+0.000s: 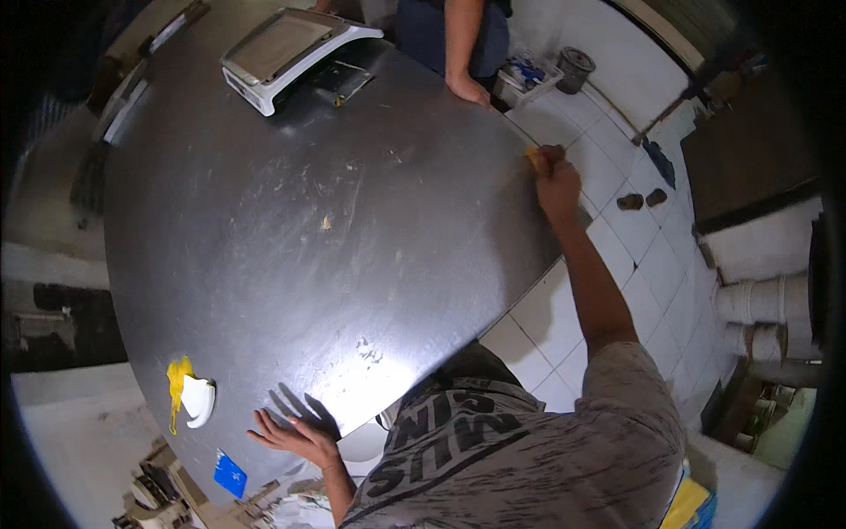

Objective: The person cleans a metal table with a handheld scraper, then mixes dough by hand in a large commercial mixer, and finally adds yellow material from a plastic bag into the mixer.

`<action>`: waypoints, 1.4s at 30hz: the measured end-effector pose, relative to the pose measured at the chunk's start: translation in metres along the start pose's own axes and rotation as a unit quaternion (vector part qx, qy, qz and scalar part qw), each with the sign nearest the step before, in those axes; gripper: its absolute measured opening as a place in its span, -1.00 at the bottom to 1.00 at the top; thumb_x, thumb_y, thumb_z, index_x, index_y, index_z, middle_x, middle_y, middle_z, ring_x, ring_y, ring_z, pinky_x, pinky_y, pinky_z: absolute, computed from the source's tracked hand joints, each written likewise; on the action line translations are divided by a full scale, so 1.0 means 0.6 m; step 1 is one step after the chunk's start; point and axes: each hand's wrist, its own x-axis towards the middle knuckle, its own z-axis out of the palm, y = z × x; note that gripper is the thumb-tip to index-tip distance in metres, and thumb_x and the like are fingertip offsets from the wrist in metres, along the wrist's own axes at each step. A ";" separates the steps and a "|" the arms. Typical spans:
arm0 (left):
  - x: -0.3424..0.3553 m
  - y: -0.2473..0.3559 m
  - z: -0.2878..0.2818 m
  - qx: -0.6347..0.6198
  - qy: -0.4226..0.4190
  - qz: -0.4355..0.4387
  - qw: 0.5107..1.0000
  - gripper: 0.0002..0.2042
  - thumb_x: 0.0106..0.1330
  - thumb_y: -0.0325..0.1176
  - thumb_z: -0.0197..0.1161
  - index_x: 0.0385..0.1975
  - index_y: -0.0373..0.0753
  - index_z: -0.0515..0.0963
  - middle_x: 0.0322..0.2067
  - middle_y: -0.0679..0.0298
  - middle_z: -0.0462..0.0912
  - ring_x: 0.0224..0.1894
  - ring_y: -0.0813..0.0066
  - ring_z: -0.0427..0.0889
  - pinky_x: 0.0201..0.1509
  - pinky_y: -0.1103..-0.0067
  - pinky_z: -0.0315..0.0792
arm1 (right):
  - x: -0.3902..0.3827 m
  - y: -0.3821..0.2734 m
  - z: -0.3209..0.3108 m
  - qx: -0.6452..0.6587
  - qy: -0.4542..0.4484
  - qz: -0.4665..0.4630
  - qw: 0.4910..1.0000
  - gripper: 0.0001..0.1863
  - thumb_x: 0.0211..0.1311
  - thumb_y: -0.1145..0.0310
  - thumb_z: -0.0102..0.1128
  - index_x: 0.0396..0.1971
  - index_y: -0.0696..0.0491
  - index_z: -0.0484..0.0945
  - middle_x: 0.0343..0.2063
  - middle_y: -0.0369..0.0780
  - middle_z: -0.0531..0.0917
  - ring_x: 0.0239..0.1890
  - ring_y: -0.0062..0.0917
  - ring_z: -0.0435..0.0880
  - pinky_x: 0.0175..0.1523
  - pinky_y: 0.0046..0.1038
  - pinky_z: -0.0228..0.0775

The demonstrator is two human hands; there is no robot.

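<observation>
My right hand [557,185] is at the far right edge of the dark metal table [405,229], closed round a small yellow piece [531,157] whose shape is mostly hidden. Near the table's front edge my left hand [295,441] has its fingers spread, with nothing in it. Left of that hand lie a yellow smear or lump [179,375] and a curved white tool [201,406]. A flat blue scraper [229,474] lies on the table's near left. Pale flecks and scratches mark the metal.
A white scale [273,66] stands at the back of the table. A co-worker's hand [467,91] rests on the far edge. On the tiled floor are a crate of items [527,79], a metal can [575,72] and sandals [630,201]. White buckets [753,304] are at the right.
</observation>
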 end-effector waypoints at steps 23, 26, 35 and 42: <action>0.033 0.026 -0.003 0.064 -0.048 -0.033 0.996 -0.51 0.21 -0.26 -0.13 0.13 -0.32 0.15 0.15 -0.05 0.12 0.28 -0.14 -0.18 0.27 0.08 -0.28 | 0.225 -0.183 0.441 -0.124 -0.123 -0.258 0.950 -0.58 0.24 0.09 -0.10 -0.22 0.18 0.47 -0.27 -0.05 0.57 -0.18 -0.35 0.55 -0.08 -0.34 0.37; 0.040 0.021 -0.008 0.048 -0.054 -0.047 0.996 -0.49 0.17 -0.24 -0.11 0.14 -0.30 0.13 0.14 -0.08 0.13 0.26 -0.20 -0.17 0.25 0.04 -0.27 | 0.222 -0.238 0.503 0.007 -0.186 -0.433 0.882 -0.62 0.22 0.15 -0.05 -0.24 0.20 0.47 -0.28 -0.04 0.56 -0.16 -0.27 0.54 -0.09 -0.32 0.38; 0.035 -0.007 -0.003 0.040 -0.059 -0.075 0.995 -0.44 0.16 -0.15 -0.10 0.18 -0.19 0.10 0.15 -0.06 0.13 0.25 -0.22 -0.14 0.25 0.01 -0.29 | 0.261 -0.506 0.673 0.019 -0.278 -0.303 0.911 -0.76 0.20 0.27 -0.07 -0.29 0.00 0.57 -0.39 -0.06 0.60 -0.29 -0.26 0.58 -0.13 -0.32 0.38; 0.041 -0.011 0.002 -0.005 -0.056 -0.101 0.993 -0.41 0.18 -0.06 -0.10 0.19 -0.21 0.07 0.16 -0.09 0.10 0.24 -0.30 -0.17 0.24 0.00 -0.23 | 0.241 -0.671 0.848 -0.064 -0.234 -0.457 0.856 -0.76 0.19 0.30 -0.07 -0.25 0.03 0.55 -0.30 -0.09 0.60 -0.28 -0.31 0.59 -0.16 -0.33 0.38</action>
